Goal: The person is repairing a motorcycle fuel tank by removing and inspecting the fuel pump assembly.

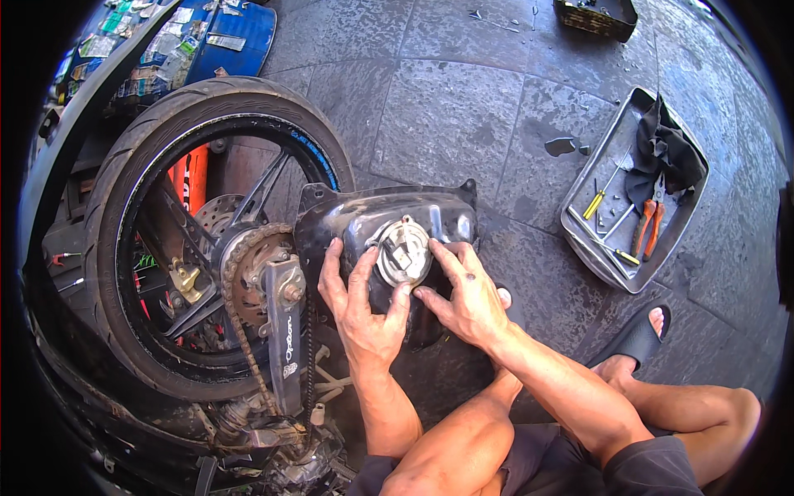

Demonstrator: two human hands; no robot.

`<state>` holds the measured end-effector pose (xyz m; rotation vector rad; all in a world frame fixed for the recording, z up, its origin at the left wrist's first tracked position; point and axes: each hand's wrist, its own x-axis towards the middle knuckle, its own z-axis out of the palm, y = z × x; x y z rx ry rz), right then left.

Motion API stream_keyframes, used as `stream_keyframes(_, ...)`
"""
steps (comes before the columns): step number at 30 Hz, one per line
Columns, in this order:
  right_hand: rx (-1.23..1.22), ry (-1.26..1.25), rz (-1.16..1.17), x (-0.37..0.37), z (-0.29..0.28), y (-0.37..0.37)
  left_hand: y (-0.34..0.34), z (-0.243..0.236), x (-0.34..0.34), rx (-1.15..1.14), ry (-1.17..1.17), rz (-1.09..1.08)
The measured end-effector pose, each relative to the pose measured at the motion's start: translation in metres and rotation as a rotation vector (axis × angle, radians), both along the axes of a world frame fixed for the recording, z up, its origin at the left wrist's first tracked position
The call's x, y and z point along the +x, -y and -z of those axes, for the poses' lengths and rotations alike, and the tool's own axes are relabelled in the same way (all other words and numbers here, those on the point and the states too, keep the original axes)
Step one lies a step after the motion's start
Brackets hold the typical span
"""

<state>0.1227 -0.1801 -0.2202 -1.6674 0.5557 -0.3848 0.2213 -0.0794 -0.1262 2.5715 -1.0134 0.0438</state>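
Note:
A black tank-like part (327, 219) sits in front of me beside a motorcycle wheel (114, 248). On it is a silver oval fitting (404, 258). My left hand (364, 310) grips the fitting's left and lower edge with fingertips and thumb, its outer fingers lying on the black part. My right hand (463, 298) holds the fitting's right side with index finger and thumb. Whether the fitting is fastened down I cannot tell.
A metal tray (587, 252) at right holds orange-handled pliers (649, 227), yellow screwdrivers (593, 202) and a dark cloth (662, 140). A dark container (595, 16) stands at the back, a blue drum (236, 50) back left. A rusty chain (240, 302) runs by the wheel; my sandalled foot (628, 355) is right.

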Motion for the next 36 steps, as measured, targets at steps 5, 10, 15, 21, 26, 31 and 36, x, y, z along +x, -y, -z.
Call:
stream_keyframes(5,0.101,-0.001,-0.004,0.000,0.002,-0.001,-0.006,-0.001,0.004,0.033,-0.016,-0.004)
stream_keyframes(10,0.004,0.054,0.056,0.004,0.001,0.001,-0.008,0.006,0.003,-0.057,-0.021,-0.020)
stream_keyframes(15,0.071,0.050,0.032,0.006,0.003,-0.005,-0.012,0.008,0.007,-0.038,0.001,0.004)
stream_keyframes(21,0.116,0.004,0.043,0.007,-0.002,-0.007,-0.008,0.006,0.010,0.049,0.018,0.059)
stream_keyframes(26,0.183,-0.041,0.047,0.008,-0.007,-0.008,-0.005,0.005,0.010,0.085,0.032,0.066)
stream_keyframes(31,0.098,0.067,0.081,0.006,0.001,-0.006,0.000,0.006,0.005,0.061,0.047,0.037)
stream_keyframes(36,0.006,0.052,0.118,0.003,0.014,-0.004,0.002,0.014,0.007,0.073,0.094,0.094)
